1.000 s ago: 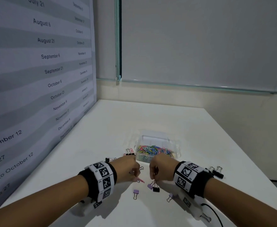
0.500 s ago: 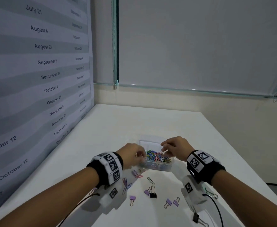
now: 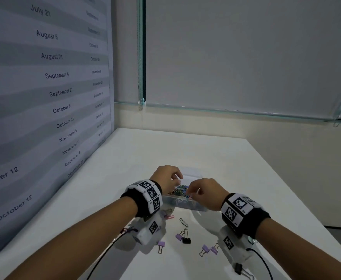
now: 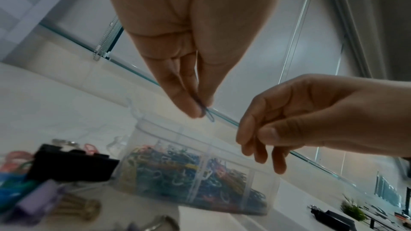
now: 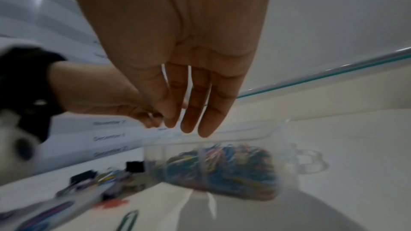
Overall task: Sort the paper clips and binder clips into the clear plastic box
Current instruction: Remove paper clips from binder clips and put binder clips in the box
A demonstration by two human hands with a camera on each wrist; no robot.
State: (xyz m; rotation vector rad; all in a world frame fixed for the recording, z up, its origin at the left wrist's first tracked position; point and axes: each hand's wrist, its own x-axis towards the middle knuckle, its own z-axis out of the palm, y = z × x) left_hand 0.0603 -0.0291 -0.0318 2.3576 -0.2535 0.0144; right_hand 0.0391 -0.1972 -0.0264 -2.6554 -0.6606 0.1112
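Both hands now hover above the clear plastic box, up from the counter. Left hand pinches a paper clip over the compartments, probably for dropping. Right hand hangs loose-fingered, seemingly empty though blurred. Binder clips lie nearer, unsorted.

White surface in a pale corner

The white surface runs to a cream wall; a grey roller blind hangs behind a glass panel edge. On the left stands a grey banded board printed with dates. Light is dim and even.
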